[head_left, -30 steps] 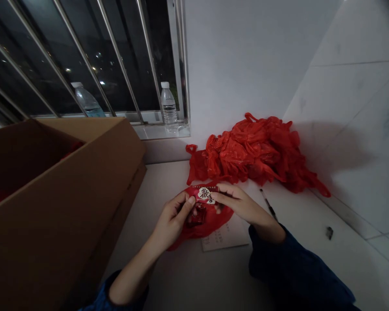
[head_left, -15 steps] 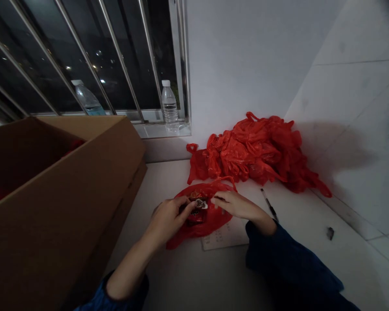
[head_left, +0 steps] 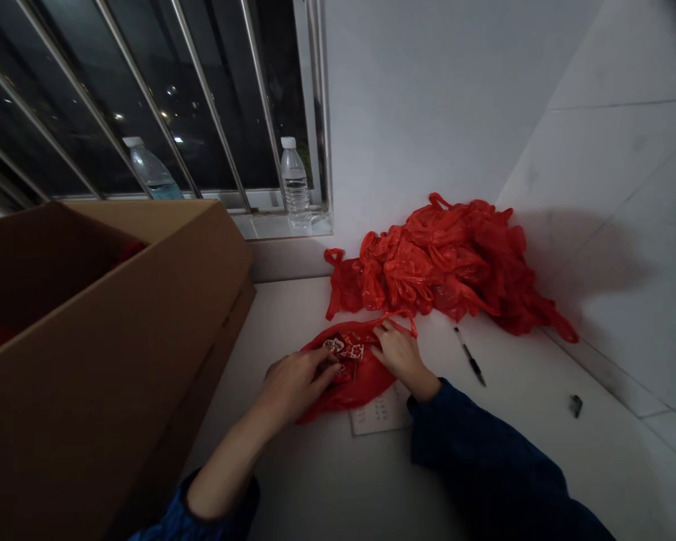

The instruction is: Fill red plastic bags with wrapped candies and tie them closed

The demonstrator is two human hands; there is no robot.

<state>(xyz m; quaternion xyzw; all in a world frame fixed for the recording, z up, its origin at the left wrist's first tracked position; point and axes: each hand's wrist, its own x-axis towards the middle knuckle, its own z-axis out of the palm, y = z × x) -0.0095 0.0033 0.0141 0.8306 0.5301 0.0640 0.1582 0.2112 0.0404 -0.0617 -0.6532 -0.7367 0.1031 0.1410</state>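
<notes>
A red plastic bag [head_left: 366, 394] lies spread on the white table, with small red packets [head_left: 349, 352] bearing white and gold patterns on it. From the left, my left hand [head_left: 298, 379] reaches over the bag, thumb and fingers drawn together at the packets' edge; what they pinch is hidden. My right hand [head_left: 399, 353] is at the bag's right side, its fingers curled on the red plastic near a handle loop. Partly under the bag is a sheet of paper [head_left: 380, 413] with handwriting.
A large open cardboard box [head_left: 163, 300] with red things inside stands at left. Against the wall is a heap of red plastic bags [head_left: 445, 259]. A black pen [head_left: 470, 359] and a small dark object [head_left: 575, 406] lie at right. Water bottles [head_left: 296, 184] stand by the barred window.
The white patterned piece at my left fingertips now lies among the packets, and more patterned surfaces show. My right hand has shifted slightly left and curled at the bag's edge.
</notes>
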